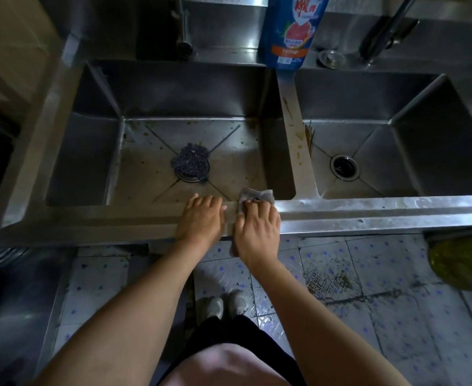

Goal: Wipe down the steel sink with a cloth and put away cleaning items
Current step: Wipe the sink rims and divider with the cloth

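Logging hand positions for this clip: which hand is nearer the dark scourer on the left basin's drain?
Left. The left hand rests on the front rim directly in front of the scourer; the right hand lies farther right, on the cloth.

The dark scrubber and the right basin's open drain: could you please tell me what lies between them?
In the head view, the stained steel divider separates the scrubber from the drain, with a bundle of sticks against its right face.
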